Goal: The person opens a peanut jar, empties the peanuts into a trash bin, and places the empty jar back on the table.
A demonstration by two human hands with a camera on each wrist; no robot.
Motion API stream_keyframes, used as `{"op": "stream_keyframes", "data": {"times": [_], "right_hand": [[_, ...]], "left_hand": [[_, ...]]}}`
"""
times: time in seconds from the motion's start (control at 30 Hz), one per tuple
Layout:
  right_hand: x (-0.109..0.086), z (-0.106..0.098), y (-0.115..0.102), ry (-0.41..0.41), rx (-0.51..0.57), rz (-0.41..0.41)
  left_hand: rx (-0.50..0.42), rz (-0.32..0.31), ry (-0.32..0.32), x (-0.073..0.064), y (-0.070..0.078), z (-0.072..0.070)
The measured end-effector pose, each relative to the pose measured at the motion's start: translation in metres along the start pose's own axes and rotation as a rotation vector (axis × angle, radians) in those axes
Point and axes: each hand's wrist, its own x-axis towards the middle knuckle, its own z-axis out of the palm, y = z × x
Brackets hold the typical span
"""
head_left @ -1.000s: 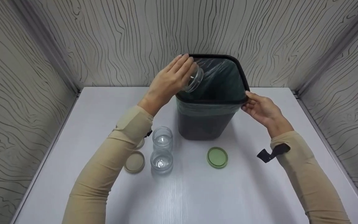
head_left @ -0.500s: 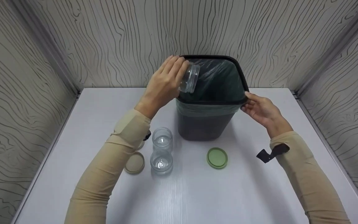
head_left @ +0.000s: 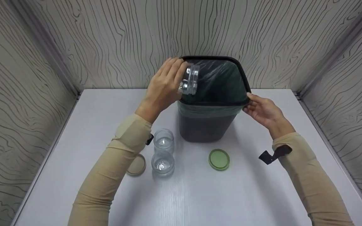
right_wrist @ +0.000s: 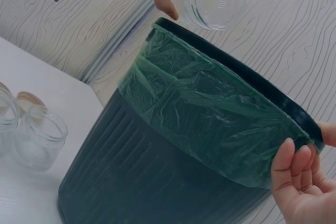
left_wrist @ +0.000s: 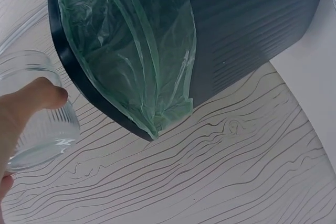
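My left hand [head_left: 165, 82] holds a clear jar [head_left: 189, 79] on its side above the left part of the trash bin's mouth. In the left wrist view the thumb lies along the ribbed side of the jar [left_wrist: 44, 124], which looks empty. The dark trash bin [head_left: 206, 127] stands upright at the back, with a green bag [right_wrist: 194, 114] folded over its black rim. At the bin's right front corner, my right hand [head_left: 264, 111] pinches the rim, thumb on top and fingers curled under the bag's edge.
Two lidless clear jars [head_left: 163, 162] stand one behind the other on the white table [head_left: 196, 197], in front of the bin. A beige lid [head_left: 137, 165] lies beside them, partly under the left sleeve. Nearer the middle is a green lid [head_left: 219, 159]. Patterned walls enclose the back and sides.
My left hand has drawn slightly left and down with the jar, which has turned from tipped mouth-down to lying more level. My right hand keeps its grip on the rim.
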Motion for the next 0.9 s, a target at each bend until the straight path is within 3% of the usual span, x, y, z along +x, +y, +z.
{"op": "stream_keyframes", "data": {"times": [0.2, 0.43, 0.9], "right_hand": [[-0.001, 0.000, 0.000, 0.001, -0.004, 0.000], [-0.001, 0.001, 0.000, 0.011, 0.011, 0.002], [0.000, 0.001, 0.000, 0.008, 0.006, 0.005]], "left_hand": [[-0.038, -0.037, -0.025, -0.006, 0.001, -0.002], [-0.185, -0.118, 0.015, -0.012, 0.006, -0.004], [-0.301, -0.176, 0.063, -0.021, 0.011, -0.008]]}}
